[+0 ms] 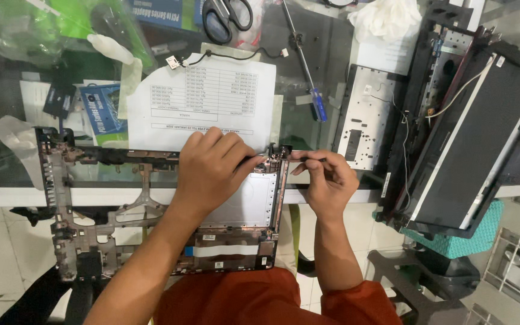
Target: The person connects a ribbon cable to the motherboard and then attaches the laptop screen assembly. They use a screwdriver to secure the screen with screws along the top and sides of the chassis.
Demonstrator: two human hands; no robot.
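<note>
We see the left hand (212,171) curled, fingers pressed down on the dark plastic laptop base frame (115,210), which lies at the near edge of the glass tabletop (308,129), partly overhanging our lap. The right hand (326,180) pinches a thin dark tool (299,158) at the frame's upper right corner. A printed white paper sheet (212,96) lies just behind; a blue-handled screwdriver (308,75) and a black laptop screen assembly (470,144) sit to the right.
</note>
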